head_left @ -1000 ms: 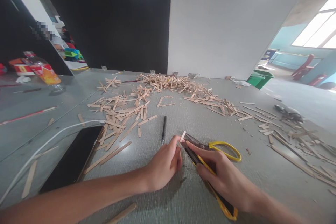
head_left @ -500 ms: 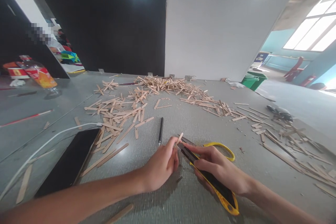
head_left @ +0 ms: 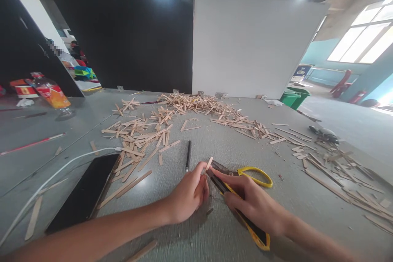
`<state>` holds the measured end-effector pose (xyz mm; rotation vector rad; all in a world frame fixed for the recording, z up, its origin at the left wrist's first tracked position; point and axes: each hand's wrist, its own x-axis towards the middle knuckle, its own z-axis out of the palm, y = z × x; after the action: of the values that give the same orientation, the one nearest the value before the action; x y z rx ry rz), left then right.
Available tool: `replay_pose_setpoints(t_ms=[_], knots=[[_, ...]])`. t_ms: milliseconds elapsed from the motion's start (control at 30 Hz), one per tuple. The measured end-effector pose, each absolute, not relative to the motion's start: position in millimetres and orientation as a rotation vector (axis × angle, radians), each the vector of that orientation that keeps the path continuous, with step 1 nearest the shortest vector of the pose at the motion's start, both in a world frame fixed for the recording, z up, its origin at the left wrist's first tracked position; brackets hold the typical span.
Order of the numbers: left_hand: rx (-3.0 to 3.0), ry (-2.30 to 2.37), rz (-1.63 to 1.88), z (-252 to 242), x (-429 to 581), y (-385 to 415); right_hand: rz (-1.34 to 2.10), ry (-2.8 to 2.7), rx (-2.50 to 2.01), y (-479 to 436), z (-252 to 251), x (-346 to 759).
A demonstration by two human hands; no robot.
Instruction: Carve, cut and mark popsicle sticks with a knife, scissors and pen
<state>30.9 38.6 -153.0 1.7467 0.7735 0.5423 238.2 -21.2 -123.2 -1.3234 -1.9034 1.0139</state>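
My left hand [head_left: 189, 192] is closed, pinching a short wooden craft stick [head_left: 209, 163] whose rounded end points up and away from me. In my right hand [head_left: 250, 200] is a yellow and black utility knife [head_left: 259, 235], its front end against the stick near my left fingertips. The blade's edge is too small to make out. Just beyond my right hand lies a pair of scissors [head_left: 256, 177] with yellow handles, partly hidden behind the knife and fingers. A slim black pen-like tool [head_left: 188, 155] rests on the table past my left hand.
Craft sticks [head_left: 196, 104] are heaped along the back of the grey table [head_left: 172, 163]; more strips [head_left: 331, 184] lie at right. A black phone [head_left: 84, 190] with a white cable [head_left: 61, 170] sits at left, near a drink bottle [head_left: 52, 94]. Black and white panels [head_left: 245, 45] stand behind.
The knife and my right hand have shifted slightly left, and more of the scissors shows. My left hand keeps its pinch on the stick. The whole view has tilted up a little.
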Motion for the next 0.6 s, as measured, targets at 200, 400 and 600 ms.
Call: replay_pose_setpoints(t_ms=[200,400,600], knots=[[1.731,0.758,0.541,-150.3,30.7,39.3,1.399,-1.685,-1.352,-17.8,-129.0,240.4],[1.643,0.714,0.541,-151.5,29.3,38.0,0.833,-2.016,-1.334,-22.8,-119.9,239.3],[1.606,0.706,0.518,-151.4,28.7,39.3,0.652,-2.189,-1.333,-22.8,-124.7,240.4]])
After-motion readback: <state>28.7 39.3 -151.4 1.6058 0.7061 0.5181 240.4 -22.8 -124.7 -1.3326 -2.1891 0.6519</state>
